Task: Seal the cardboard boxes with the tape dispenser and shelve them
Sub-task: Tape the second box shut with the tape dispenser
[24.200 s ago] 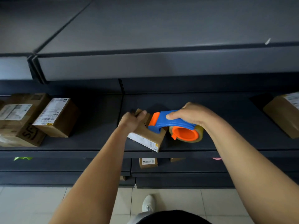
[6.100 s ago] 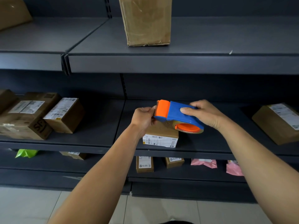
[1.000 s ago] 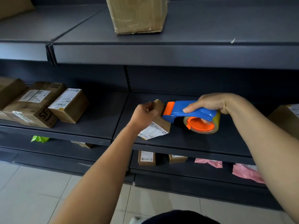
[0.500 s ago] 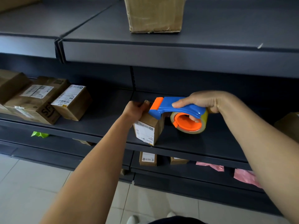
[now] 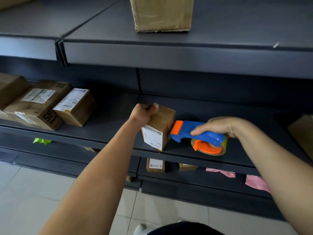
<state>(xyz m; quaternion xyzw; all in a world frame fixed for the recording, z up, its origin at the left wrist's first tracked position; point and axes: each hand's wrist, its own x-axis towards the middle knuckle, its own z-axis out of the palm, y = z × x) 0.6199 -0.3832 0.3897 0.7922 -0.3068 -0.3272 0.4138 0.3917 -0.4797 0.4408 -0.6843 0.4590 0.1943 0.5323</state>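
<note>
Head view is showing a dark grey shelving unit (image 5: 220, 89) that is filling most of the frame, with pale floor tiles (image 5: 33, 192) lying below it. A large cardboard box (image 5: 161, 13) is sitting on the upper shelf (image 5: 237, 22), its top cut off by the frame edge. At the left of the middle shelf (image 5: 105, 119) a cluster of labelled brown parcels (image 5: 35, 106) is lying close together, and 1 more brown box (image 5: 303, 133) is peeking in at the far right.

The small cardboard box (image 5: 159, 126) is standing tilted near the front edge of the middle shelf, its white label facing the camera and its lower corner resting on the shelf. The left hand (image 5: 144, 112) is gripping its upper left corner, fingers curled over the top. Just to its right the tape dispenser (image 5: 198, 134) (blue body, orange nose and hub, a roll of brownish tape) is lying low along the same shelf, its nose pointing at the box's right side; whether the 2 are touching I cannot tell. The right hand (image 5: 218, 125) is wrapping round the dispenser's handle, index finger stretched along the blue top.

On the lower shelf (image 5: 194, 180) 2 small boxes (image 5: 155, 165) are standing upright, pink bags (image 5: 255, 182) are lying to their right, and a green scrap (image 5: 41, 141) is showing far left.
</note>
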